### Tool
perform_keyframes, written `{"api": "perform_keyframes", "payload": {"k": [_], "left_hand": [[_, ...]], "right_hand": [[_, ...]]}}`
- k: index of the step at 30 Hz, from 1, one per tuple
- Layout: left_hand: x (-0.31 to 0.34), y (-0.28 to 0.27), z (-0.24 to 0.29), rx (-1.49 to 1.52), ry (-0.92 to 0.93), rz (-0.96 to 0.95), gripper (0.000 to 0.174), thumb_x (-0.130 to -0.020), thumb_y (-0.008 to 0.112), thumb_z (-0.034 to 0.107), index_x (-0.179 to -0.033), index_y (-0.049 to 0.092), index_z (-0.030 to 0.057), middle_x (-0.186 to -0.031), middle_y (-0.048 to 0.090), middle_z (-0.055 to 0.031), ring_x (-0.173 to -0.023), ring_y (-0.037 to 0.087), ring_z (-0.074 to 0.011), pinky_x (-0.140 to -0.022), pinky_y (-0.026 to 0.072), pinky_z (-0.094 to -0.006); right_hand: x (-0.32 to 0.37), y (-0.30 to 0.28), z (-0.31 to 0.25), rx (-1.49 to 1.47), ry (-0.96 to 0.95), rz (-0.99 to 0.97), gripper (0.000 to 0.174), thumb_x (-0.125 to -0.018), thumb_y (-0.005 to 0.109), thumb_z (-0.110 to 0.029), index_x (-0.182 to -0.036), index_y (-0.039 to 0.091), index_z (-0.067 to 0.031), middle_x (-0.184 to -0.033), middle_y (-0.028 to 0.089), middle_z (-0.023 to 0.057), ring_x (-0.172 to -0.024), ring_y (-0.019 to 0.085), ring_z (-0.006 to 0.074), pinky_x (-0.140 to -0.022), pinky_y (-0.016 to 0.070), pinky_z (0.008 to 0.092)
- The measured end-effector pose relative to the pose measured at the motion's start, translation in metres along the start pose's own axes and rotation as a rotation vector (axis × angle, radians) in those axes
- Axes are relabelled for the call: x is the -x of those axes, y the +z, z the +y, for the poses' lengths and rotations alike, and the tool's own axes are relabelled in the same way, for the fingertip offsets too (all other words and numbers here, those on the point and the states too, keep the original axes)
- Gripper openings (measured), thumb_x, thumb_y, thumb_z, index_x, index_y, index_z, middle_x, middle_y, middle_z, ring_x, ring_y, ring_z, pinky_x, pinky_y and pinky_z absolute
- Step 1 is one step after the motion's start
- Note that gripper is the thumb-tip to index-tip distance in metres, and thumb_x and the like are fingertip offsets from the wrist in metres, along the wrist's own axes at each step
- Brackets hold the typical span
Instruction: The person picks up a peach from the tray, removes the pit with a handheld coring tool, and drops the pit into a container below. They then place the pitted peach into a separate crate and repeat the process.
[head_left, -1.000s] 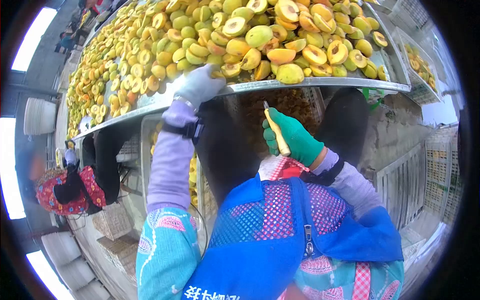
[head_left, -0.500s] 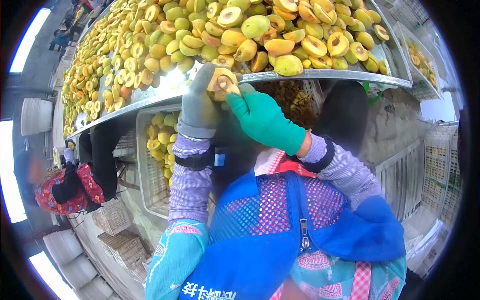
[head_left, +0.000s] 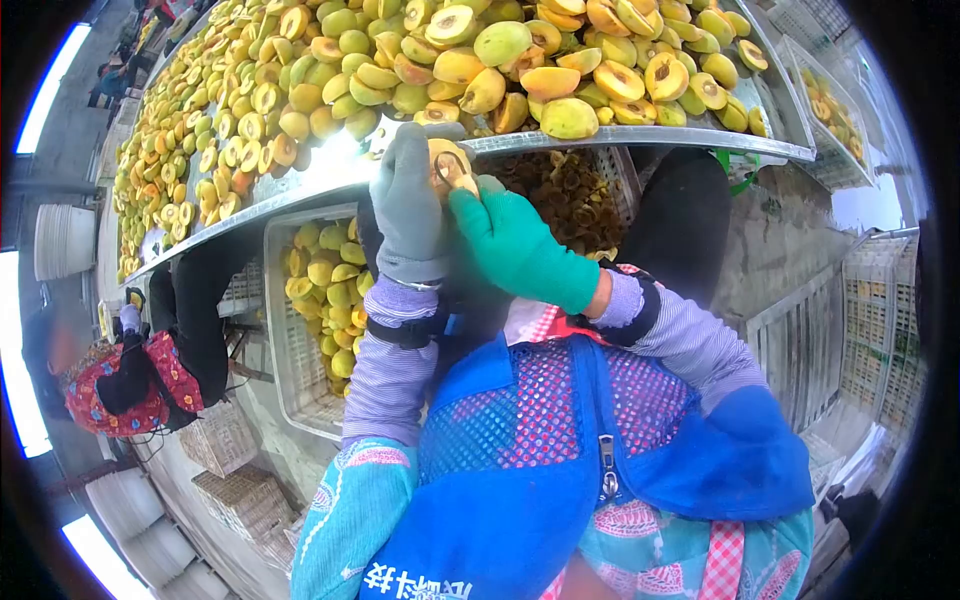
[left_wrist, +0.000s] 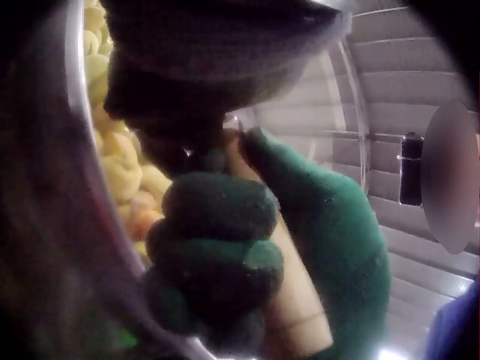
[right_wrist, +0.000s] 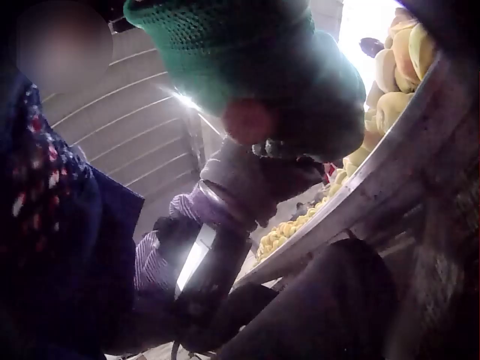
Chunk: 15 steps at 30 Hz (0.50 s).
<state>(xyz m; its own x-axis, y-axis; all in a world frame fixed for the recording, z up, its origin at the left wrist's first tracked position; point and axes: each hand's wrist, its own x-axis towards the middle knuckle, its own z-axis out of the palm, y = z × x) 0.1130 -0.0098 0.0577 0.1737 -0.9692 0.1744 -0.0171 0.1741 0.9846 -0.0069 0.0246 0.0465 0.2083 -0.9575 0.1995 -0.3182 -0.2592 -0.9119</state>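
A halved yellow fruit is held in the grey-gloved left hand, just off the metal table's front edge. The green-gloved right hand meets it from the right, thumb against the cut face. In the left wrist view the right hand's curled fingers grip the pale handle of a small tool; its tip is mostly hidden by the dark shape of the left hand. The right wrist view has the green glove above the grey glove.
Halved fruits are heaped on the metal table. Below its edge stand a crate of yellow fruit halves and a crate of brown scraps. Another crate stands at the right, and another person sits at the left.
The left hand has come away from the pile with a fruit half. The right hand has moved left and up to meet it, and both have stayed together over the last half second.
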Motion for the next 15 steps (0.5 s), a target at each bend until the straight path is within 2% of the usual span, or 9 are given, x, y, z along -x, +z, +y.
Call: {"api": "perform_keyframes", "payload": {"k": [3, 5, 6, 8, 9, 10, 11, 13, 15], "left_hand": [[0.002, 0.005, 0.017, 0.102, -0.084, -0.004, 0.016, -0.094, 0.05, 0.015, -0.096, 0.058, 0.0009, -0.087, 0.066, -0.0106, -0.072, 0.062, -0.0163, -0.063, 0.0506, -0.0269], [0.002, 0.004, 0.023, 0.069, -0.069, -0.057, 0.017, -0.094, 0.051, 0.016, -0.094, 0.058, 0.0005, -0.083, 0.066, -0.011, -0.068, 0.062, -0.0164, -0.061, 0.0502, -0.0267], [-0.002, 0.001, 0.026, 0.022, -0.04, -0.106, 0.019, -0.094, 0.051, 0.017, -0.094, 0.059, 0.0, -0.08, 0.066, -0.0111, -0.066, 0.062, -0.0164, -0.06, 0.0501, -0.0265], [-0.008, -0.001, 0.029, 0.058, -0.131, -0.149, 0.025, -0.095, 0.051, 0.021, -0.093, 0.061, -0.0013, -0.076, 0.065, -0.0115, -0.063, 0.062, -0.0164, -0.057, 0.0499, -0.026], [-0.01, -0.001, 0.029, 0.143, -0.251, -0.141, 0.029, -0.096, 0.05, 0.024, -0.092, 0.061, -0.0021, -0.075, 0.065, -0.0117, -0.062, 0.062, -0.0163, -0.056, 0.0498, -0.0257], [-0.01, -0.001, 0.03, 0.227, -0.373, -0.133, 0.033, -0.096, 0.049, 0.027, -0.091, 0.062, -0.0029, -0.073, 0.065, -0.0119, -0.06, 0.061, -0.0162, -0.055, 0.0497, -0.0254], [-0.011, -0.001, 0.028, 0.194, -0.349, -0.129, 0.036, -0.096, 0.049, 0.029, -0.091, 0.063, -0.0034, -0.073, 0.065, -0.0119, -0.06, 0.061, -0.0161, -0.054, 0.0496, -0.0251], [-0.012, 0.0, 0.023, 0.132, -0.295, -0.12, 0.041, -0.096, 0.048, 0.033, -0.09, 0.064, -0.0045, -0.073, 0.064, -0.012, -0.059, 0.061, -0.0159, -0.053, 0.0494, -0.0243], [-0.006, 0.006, 0.019, 0.163, -0.275, -0.04, 0.042, -0.096, 0.049, 0.034, -0.089, 0.064, -0.0041, -0.073, 0.064, -0.0117, -0.061, 0.061, -0.0154, -0.055, 0.0496, -0.0245]], "right_hand": [[-0.002, 0.006, -0.014, -0.469, 0.022, 0.067, 0.028, -0.098, 0.048, -0.028, -0.092, 0.056, -0.0018, -0.071, 0.053, 0.0034, -0.064, 0.053, 0.0195, -0.059, 0.0426, 0.0352], [-0.002, -0.002, -0.01, -0.745, 0.303, -0.179, 0.033, -0.097, 0.048, -0.033, -0.088, 0.054, -0.0018, -0.067, 0.055, 0.0096, -0.054, 0.053, 0.0221, -0.051, 0.0438, 0.0341], [-0.001, -0.003, -0.009, -0.852, 0.389, -0.25, 0.035, -0.096, 0.047, -0.035, -0.086, 0.053, -0.0026, -0.065, 0.055, 0.01, -0.051, 0.052, 0.0211, -0.048, 0.0435, 0.0328], [-0.001, -0.003, -0.01, -1.02, 0.522, -0.326, 0.037, -0.096, 0.047, -0.04, -0.084, 0.052, -0.0048, -0.061, 0.054, 0.0082, -0.046, 0.05, 0.0169, -0.044, 0.0421, 0.0297], [0.0, -0.003, -0.01, -1.09, 0.562, -0.338, 0.038, -0.096, 0.046, -0.041, -0.083, 0.052, -0.0063, -0.06, 0.053, 0.006, -0.045, 0.048, 0.0136, -0.043, 0.041, 0.0278], [0.002, 0.006, -0.005, -0.945, 0.38, -0.237, 0.039, -0.096, 0.045, -0.043, -0.083, 0.052, -0.0074, -0.059, 0.052, 0.0055, -0.043, 0.047, 0.0136, -0.042, 0.0405, 0.028], [0.002, 0.018, 0.0, -0.795, 0.199, -0.134, 0.04, -0.096, 0.044, -0.045, -0.082, 0.052, -0.0084, -0.057, 0.052, 0.0049, -0.042, 0.046, 0.0136, -0.041, 0.04, 0.0282], [0.0, 0.021, 0.003, -0.793, 0.207, -0.119, 0.041, -0.096, 0.043, -0.047, -0.082, 0.052, -0.0095, -0.056, 0.05, 0.0042, -0.042, 0.045, 0.014, -0.04, 0.0391, 0.0288], [-0.002, 0.002, -0.014, -1.092, 0.603, -0.297, 0.042, -0.095, 0.044, -0.048, -0.081, 0.051, -0.0095, -0.055, 0.049, 0.0039, -0.043, 0.046, 0.0149, -0.04, 0.0383, 0.0294]]}}
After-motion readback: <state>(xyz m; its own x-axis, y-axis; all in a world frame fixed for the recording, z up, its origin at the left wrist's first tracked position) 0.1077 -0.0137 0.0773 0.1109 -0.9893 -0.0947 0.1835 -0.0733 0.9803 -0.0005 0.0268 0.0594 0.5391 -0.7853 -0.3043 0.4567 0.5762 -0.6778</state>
